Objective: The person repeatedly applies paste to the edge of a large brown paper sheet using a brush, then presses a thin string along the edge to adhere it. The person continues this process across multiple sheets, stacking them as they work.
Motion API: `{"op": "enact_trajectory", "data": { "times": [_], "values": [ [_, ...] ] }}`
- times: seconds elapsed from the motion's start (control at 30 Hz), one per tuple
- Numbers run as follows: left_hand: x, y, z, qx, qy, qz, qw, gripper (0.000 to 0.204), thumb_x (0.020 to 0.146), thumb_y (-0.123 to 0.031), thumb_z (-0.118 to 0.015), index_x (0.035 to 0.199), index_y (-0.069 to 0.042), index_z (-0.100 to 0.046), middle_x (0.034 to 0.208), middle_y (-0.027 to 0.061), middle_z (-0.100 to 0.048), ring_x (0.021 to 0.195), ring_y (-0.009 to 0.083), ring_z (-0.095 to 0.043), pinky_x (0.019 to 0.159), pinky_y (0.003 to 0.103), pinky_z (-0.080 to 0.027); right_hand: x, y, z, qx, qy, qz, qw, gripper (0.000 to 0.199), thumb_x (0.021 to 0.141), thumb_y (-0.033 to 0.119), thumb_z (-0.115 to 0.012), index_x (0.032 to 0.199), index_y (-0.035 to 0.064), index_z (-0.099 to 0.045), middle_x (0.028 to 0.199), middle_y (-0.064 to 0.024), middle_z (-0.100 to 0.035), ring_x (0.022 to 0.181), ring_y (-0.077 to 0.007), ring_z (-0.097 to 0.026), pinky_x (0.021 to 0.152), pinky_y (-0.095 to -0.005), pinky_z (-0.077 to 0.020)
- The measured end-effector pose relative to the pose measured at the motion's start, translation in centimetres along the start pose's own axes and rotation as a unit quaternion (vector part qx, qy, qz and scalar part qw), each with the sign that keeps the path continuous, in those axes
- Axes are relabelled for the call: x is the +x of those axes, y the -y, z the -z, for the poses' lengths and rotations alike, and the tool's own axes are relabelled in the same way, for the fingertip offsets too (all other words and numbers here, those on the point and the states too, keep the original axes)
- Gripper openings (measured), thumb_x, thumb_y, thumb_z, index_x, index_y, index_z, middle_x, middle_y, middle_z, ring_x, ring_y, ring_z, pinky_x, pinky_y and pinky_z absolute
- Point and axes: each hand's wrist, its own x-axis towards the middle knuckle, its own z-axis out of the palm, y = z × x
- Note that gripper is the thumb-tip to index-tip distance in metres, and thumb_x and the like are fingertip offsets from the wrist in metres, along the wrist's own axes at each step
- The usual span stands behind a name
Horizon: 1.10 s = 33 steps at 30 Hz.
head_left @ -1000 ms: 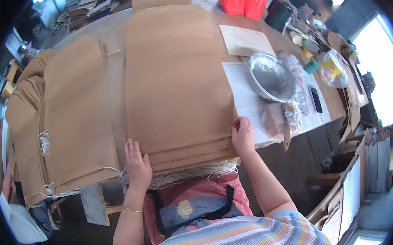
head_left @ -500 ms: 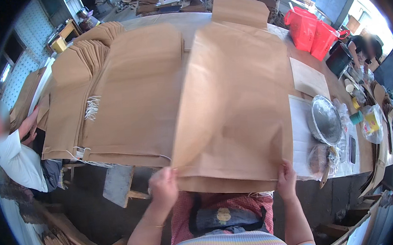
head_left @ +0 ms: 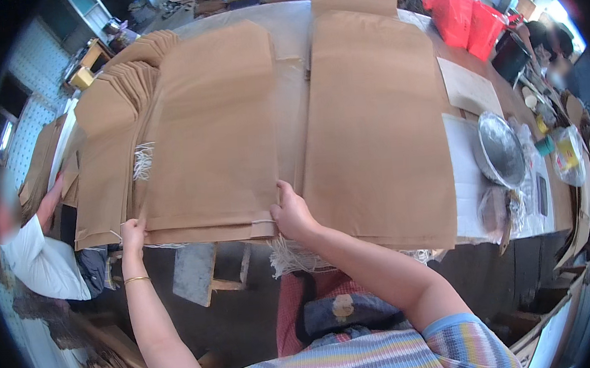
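Note:
A large brown paper bag (head_left: 212, 128) lies on top of the middle stack. My left hand (head_left: 133, 234) is closed on its near left corner. At the right edge, near the front, my right hand (head_left: 291, 210) grips it with the thumb up. White string (head_left: 263, 222) shows at the near right corner. Another brown paper bag (head_left: 379, 130) lies flat on the right-hand stack, with no hand on it. White string ends (head_left: 290, 256) hang in a bunch below the table edge between the two stacks.
Fanned brown bags (head_left: 104, 142) lie to the left, near a person in a white shirt (head_left: 47, 259). At right stand a metal basin (head_left: 500, 149), red bags (head_left: 448, 12) and a clear plastic bag (head_left: 569, 154). Another person is at the far right. A stool (head_left: 195, 273) stands below.
Both hands have let go of the bag on the right, which now lies flat on its stack. They have moved left to the middle bag, and the view has shifted slightly.

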Motion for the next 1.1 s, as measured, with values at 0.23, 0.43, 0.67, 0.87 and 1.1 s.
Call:
{"op": "enact_trajectory", "data": {
  "times": [0.23,0.43,0.67,0.87,1.1],
  "values": [
    [2.8,3.8,2.4,0.325,-0.126,-0.075,0.934,0.025,0.086,-0.025,-0.063,0.092,-0.001,-0.063,0.081,0.0141,-0.065,0.075,0.0316,-0.063,0.071,0.043,-0.049,-5.9,3.6,5.1,-0.069,0.215,0.087,0.970,0.043,0.090,0.033,-0.058,0.106,-0.0041,-0.043,0.081,-0.0279,-0.062,0.081,-0.0449,-0.060,0.071,-0.0498,-0.0461],
    [-17.9,-15.2,-6.2,0.118,-0.142,-0.334,0.925,0.015,0.088,-0.014,-0.062,0.098,-0.002,-0.061,0.089,0.0134,-0.064,0.080,0.0326,-0.062,0.073,0.040,-0.050,-17.4,-1.6,26.2,-0.124,0.044,0.107,0.986,0.037,0.071,-0.013,-0.057,0.103,0.0012,-0.067,0.093,-0.0124,-0.065,0.088,-0.0250,-0.063,0.076,-0.0336,-0.0498],
    [-30.6,-18.4,-22.2,0.144,0.347,-0.555,0.742,0.006,0.074,-0.011,-0.058,0.072,-0.007,-0.063,0.079,0.0089,-0.061,0.079,0.0274,-0.062,0.067,0.039,-0.050,-24.2,-8.5,42.6,-0.637,-0.195,-0.043,0.745,0.049,0.073,-0.009,-0.056,0.117,0.0121,-0.061,0.101,-0.0088,-0.054,0.091,-0.0295,-0.058,0.076,-0.0404,-0.0483],
    [-29.7,-15.4,-27.9,0.211,0.297,-0.567,0.738,0.014,0.079,-0.012,-0.053,0.088,-0.005,-0.062,0.092,0.0117,-0.062,0.092,0.0332,-0.060,0.080,0.044,-0.049,-25.9,-7.2,42.5,-0.458,-0.366,0.136,0.799,0.021,0.084,0.002,-0.066,0.105,-0.0009,-0.064,0.090,-0.0101,-0.067,0.084,-0.0199,-0.065,0.076,-0.0285,-0.0506],
    [-30.3,-15.1,-25.9,0.095,0.272,-0.488,0.824,0.007,0.076,-0.008,-0.052,0.079,-0.005,-0.058,0.085,0.0127,-0.060,0.085,0.0318,-0.060,0.072,0.042,-0.048,-22.2,-3.6,31.9,0.015,-0.416,0.119,0.902,0.009,0.084,0.011,-0.068,0.083,0.0033,-0.064,0.066,0.0000,-0.059,0.056,-0.0046,-0.051,0.051,-0.0178,-0.0398]
  ]
}}
